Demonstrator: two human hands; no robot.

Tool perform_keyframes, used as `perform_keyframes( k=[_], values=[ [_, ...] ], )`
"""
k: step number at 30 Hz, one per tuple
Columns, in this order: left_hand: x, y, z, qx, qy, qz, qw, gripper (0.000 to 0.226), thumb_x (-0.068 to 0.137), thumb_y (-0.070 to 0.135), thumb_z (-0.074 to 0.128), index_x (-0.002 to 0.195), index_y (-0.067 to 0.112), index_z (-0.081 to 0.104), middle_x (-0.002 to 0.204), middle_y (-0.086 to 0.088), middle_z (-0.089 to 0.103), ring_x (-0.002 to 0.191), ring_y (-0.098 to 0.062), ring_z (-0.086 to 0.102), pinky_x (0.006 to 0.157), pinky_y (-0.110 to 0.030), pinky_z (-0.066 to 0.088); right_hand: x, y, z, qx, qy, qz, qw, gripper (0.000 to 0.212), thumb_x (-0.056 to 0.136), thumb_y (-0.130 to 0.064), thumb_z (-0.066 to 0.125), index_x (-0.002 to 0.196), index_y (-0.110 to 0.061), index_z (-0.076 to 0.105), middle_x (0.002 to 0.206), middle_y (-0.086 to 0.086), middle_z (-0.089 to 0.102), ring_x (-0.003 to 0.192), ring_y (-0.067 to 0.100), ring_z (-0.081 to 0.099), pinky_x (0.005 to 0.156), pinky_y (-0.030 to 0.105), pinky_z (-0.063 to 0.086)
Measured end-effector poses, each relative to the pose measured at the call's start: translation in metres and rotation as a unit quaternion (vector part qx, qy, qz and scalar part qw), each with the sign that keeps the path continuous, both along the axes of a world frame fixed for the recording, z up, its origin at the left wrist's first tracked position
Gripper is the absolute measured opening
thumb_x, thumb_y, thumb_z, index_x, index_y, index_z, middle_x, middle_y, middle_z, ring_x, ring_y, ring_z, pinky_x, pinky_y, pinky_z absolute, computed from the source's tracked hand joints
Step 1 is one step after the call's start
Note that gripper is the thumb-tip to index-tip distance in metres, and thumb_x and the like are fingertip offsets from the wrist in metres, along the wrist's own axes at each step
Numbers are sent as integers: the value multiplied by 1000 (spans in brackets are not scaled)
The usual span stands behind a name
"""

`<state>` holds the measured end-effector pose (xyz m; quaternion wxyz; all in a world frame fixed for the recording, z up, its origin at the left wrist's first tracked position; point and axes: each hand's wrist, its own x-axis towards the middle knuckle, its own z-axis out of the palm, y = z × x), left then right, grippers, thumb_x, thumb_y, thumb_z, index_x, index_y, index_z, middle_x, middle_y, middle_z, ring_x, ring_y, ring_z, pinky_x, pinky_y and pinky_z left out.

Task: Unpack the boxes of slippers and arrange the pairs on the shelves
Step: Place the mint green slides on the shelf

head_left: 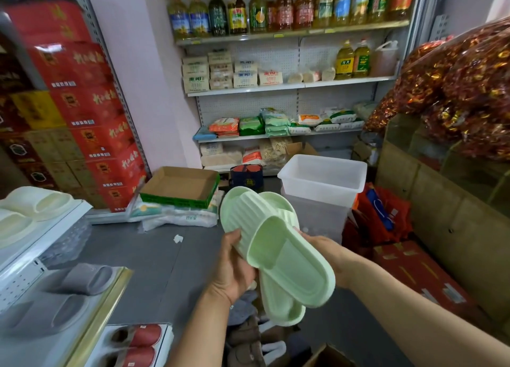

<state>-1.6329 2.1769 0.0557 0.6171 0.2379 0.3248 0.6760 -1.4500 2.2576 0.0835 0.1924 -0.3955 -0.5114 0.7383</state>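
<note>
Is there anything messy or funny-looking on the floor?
Yes. A small crumpled white scrap lies alone on the grey floor, like dropped litter. Below the green slippers, which both hands hold, brown and white footwear sits in a jumbled heap, not in pairs like the grey slippers on the shelf.
</note>
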Motion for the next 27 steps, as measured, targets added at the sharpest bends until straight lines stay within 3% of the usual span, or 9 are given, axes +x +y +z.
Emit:
perform_keyframes(
  k=[3, 5, 9, 12, 14, 16, 20, 24, 27],
  values=[
    [0, -3, 1, -12, -3, 7, 1000, 101, 44, 51, 87, 131, 8, 60, 121, -22, 64, 108, -34, 60, 94, -47, 46, 0, 4, -12, 32, 62, 59, 996, 45, 92, -34, 62, 124, -4, 57, 114, 18, 67, 101, 34, 66, 84, 45, 54],
    [-4, -4, 0, -16, -13, 9, 1000, 97, 43, 48, 87, 127, 8, 62, 117, -21, 66, 105, -34, 62, 91, -45, 49, -3, 4, -15, 71, 39, 60, 995, 48, 87, -25, 70, 128, -7, 52, 115, 17, 67, 100, 33, 68, 81, 43, 56],
    [-18, -5, 3, -19, -22, 35, 999, 79, 44, 38, 86, 116, 9, 66, 101, -17, 69, 91, -32, 66, 80, -44, 55, -4, 8, -10, 111, 2, -107, 988, 35, 86, -19, 66, 117, -8, 54, 91, 11, 70, 67, 19, 70, 51, 25, 50],
    [-37, -8, 6, -32, 26, 46, 998, 79, 39, 33, 87, 112, 11, 67, 94, -14, 71, 85, -29, 68, 73, -44, 58, 11, 25, -7, 115, 36, -181, 976, 34, 86, -23, 63, 119, -17, 58, 102, 15, 70, 85, 31, 70, 60, 36, 55],
    [-47, -10, 7, -46, 51, 56, 996, 67, 46, 32, 80, 108, 12, 68, 92, -13, 71, 80, -25, 70, 65, -39, 59, 14, 30, 0, 111, 71, -162, 978, 30, 86, -24, 59, 116, -26, 64, 109, 17, 69, 95, 37, 68, 76, 50, 57],
    [-49, -10, 9, -61, 80, 52, 994, 66, 49, 35, 78, 110, 11, 70, 100, -16, 70, 84, -27, 70, 68, -40, 59, 6, 26, 7, 115, 88, -119, 982, 35, 84, -25, 57, 118, -30, 64, 114, 17, 68, 102, 39, 66, 84, 56, 54],
    [-53, -15, 7, -75, 57, 27, 995, 52, 54, 35, 76, 101, 13, 78, 100, -17, 73, 85, -29, 71, 70, -41, 59, -26, 9, 6, 98, 121, -34, 987, 44, 89, -25, 46, 131, -31, 56, 121, 18, 64, 108, 41, 62, 88, 56, 52],
    [-81, -30, -1, -93, 56, -18, 994, 64, 53, 34, 85, 112, 11, 75, 113, -20, 69, 100, -33, 67, 89, -47, 54, -42, -8, -1, 119, 120, -39, 985, 50, 83, -28, 49, 131, -41, 54, 123, 12, 65, 109, 38, 63, 90, 57, 52],
    [-96, -40, -6, -83, 36, -46, 995, 75, 45, 34, 94, 114, 10, 74, 115, -21, 68, 101, -34, 67, 90, -49, 54, -55, -18, -9, 120, 116, -58, 984, 51, 82, -28, 49, 131, -40, 55, 123, 11, 65, 110, 37, 63, 93, 58, 50]
  ],
)
